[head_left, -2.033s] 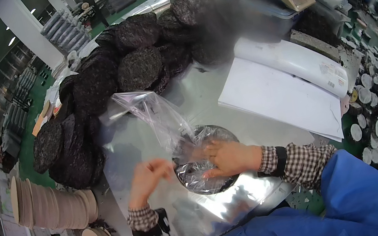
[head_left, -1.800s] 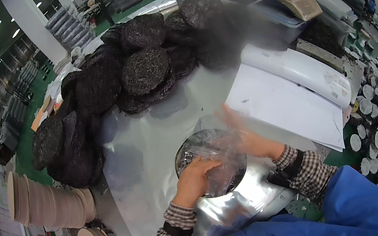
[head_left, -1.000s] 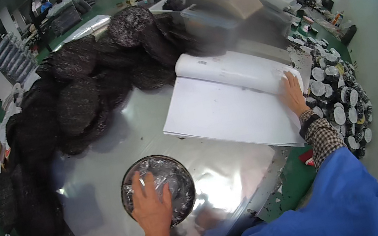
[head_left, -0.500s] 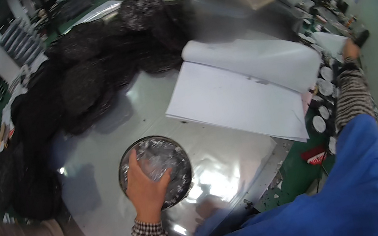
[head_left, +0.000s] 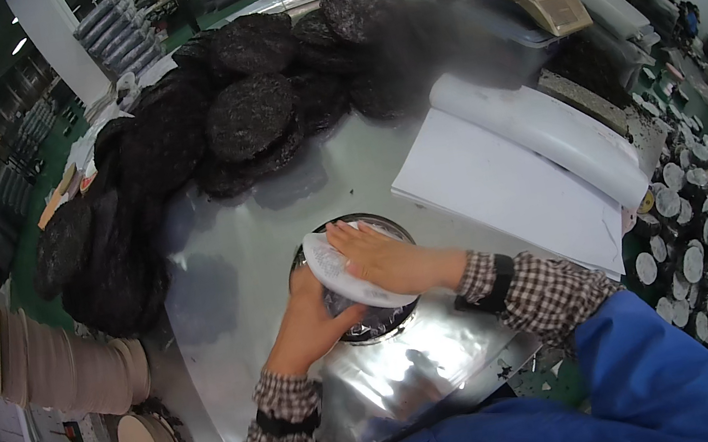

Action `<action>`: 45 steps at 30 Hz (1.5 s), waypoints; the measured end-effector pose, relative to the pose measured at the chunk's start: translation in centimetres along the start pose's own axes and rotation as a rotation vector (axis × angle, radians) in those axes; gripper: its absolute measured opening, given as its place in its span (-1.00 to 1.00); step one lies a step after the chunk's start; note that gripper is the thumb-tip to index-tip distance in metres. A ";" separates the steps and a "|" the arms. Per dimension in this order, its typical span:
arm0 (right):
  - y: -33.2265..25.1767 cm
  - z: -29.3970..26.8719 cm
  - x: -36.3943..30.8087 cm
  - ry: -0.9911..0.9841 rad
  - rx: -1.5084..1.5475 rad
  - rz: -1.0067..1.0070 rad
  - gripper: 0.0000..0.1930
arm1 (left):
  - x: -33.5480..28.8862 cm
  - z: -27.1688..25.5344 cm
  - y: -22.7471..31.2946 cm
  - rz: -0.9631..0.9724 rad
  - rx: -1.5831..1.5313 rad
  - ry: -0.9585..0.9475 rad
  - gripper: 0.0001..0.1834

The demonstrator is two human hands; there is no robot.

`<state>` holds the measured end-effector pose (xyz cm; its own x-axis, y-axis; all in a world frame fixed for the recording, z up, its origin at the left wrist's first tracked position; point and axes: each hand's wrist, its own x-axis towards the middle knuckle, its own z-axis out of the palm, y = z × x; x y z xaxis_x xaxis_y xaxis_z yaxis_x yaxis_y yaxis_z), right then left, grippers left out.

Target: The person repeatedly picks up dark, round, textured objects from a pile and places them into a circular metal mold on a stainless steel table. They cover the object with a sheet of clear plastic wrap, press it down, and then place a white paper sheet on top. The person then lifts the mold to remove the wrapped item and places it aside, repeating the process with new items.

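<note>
- Bright metal sheeting spreads over the tabletop (head_left: 236,251), and nearest the person's body it throws back a strong glare.
- Just beyond the glare lies the work itself, a shallow round mould (head_left: 375,338) with a dark rim, crinkled clear film (head_left: 383,320) showing inside its near part.
- Over the mould sits a curved white piece (head_left: 334,267), tilted rather than flat; its exact shape is partly hidden by the right hand (head_left: 384,258).
- That hand's fingers lie extended and close together on the white piece; whether they grip it or only press cannot be told.
- At the mould's left side is the left hand (head_left: 303,320), thumb spread wide from the fingers, whose tips are hidden, so their hold is unclear.
- Judging by this, the step in hand is laying the white piece over the film; the next move calls for centring it within the rim and smoothing it down evenly.
- Farther out are pale round discs (head_left: 66,362) stacked at left and white sheets (head_left: 499,186) at right.
- Behind rise dark round cakes (head_left: 250,116), a scale (head_left: 558,5) and, beyond them, a pillar (head_left: 60,55).
</note>
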<state>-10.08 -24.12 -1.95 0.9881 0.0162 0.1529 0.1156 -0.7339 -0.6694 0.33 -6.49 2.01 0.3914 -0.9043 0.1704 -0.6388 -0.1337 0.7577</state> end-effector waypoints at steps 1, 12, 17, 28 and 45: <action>-0.9 0.1 1.1 -0.015 -0.074 0.015 -0.40 | -1.2 -0.6 -1.2 -0.033 0.163 0.139 -0.07; 0.0 1.2 3.4 0.334 0.024 0.072 -0.37 | 1.3 2.2 -1.9 0.071 0.294 0.258 -0.05; 4.8 -2.5 3.5 0.196 -0.043 0.467 -0.60 | 2.7 2.5 -0.9 -0.078 0.568 -0.227 -0.10; -1.1 -4.9 -3.3 0.022 0.544 0.134 -0.30 | -8.3 5.1 -3.6 -0.397 -1.750 0.243 -0.62; -1.5 -2.5 -7.5 0.021 -0.427 -0.270 -0.42 | -5.5 17.4 -0.4 0.174 0.039 -0.272 -0.60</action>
<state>-17.95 -24.83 -0.27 0.9259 0.2330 0.2974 0.3105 -0.9177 -0.2478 -13.12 -8.47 -10.17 0.0864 -0.9894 0.1166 -0.7076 0.0214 0.7063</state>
